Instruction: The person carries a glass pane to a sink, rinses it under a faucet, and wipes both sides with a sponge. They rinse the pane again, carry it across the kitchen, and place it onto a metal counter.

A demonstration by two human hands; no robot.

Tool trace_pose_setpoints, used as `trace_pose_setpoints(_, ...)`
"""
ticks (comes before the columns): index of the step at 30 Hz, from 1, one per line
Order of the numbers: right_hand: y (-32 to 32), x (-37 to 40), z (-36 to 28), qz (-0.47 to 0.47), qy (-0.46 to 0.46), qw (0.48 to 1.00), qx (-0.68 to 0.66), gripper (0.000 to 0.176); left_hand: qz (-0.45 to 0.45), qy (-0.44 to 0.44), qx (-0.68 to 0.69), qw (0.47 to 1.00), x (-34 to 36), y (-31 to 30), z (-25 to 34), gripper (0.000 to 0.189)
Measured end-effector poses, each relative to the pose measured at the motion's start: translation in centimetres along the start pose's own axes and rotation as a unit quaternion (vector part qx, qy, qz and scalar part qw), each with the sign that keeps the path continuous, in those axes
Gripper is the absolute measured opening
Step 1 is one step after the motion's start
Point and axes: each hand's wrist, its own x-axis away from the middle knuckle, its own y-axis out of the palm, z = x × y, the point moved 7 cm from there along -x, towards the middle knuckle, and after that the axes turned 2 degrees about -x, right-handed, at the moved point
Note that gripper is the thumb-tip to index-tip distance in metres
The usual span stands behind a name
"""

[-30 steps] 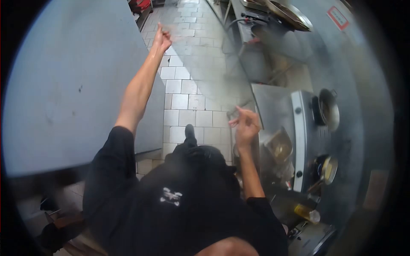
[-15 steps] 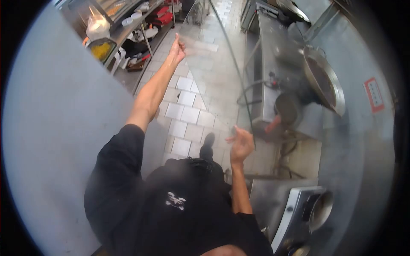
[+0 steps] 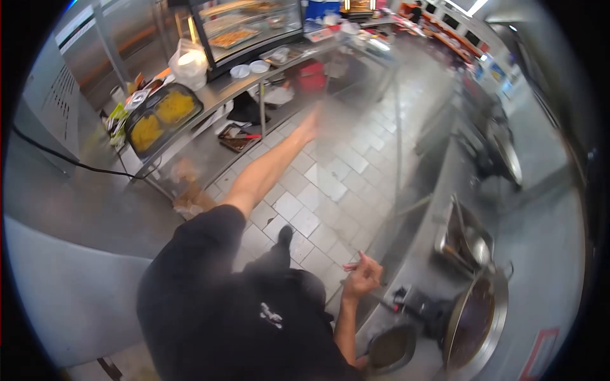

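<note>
A see-through pane with faint, smeared edges stands in front of me over the tiled floor. My left hand is stretched forward at the pane's left edge, its fingers blurred into the pane, so their grip is unclear. Lower down and nearer my body, my right hand is at the lower right part of the pane. Its fingers are curled in, with one pointing upward. The exact contact there is faint.
A steel counter at left bears a tray of yellow food, small white bowls and a glass display case. Along the right, close to my right hand, stand a large wok, a dark pan and a metal container.
The view has swung, bringing the left counter and far end of the kitchen into sight. Both hands stay apart beside the pane; my left hand's fingers are now more blurred.
</note>
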Motion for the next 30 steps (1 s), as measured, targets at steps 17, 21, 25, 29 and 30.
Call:
trace_pose_setpoints(17,10.9,-38.6,19.7,0.060,-0.032,0.997,0.038,0.004,-0.064,-0.099,0.065,0.991,-56.7,9.6,-8.1,0.046)
trace_pose_setpoints(21,10.2,-48.6,25.2,0.079,-0.030,0.996,0.041,0.006,-0.096,-0.098,0.109,0.984,-66.8,12.2,-14.4,0.038)
trace_pose_setpoints(25,8.8,-59.0,31.6,0.050,-0.046,0.997,0.028,0.007,-0.143,-0.089,0.121,0.978,-71.4,23.9,-9.2,0.033)
trace_pose_setpoints(29,8.0,-69.9,34.7,0.069,-0.058,0.996,0.021,0.005,-0.048,-0.081,0.071,0.993,-83.2,26.2,-12.1,0.035)
trace_pose_setpoints(30,7.9,-72.3,36.0,0.064,-0.056,0.996,0.022,0.003,-0.057,-0.076,0.071,0.993,-85.7,27.5,-12.5,0.035)
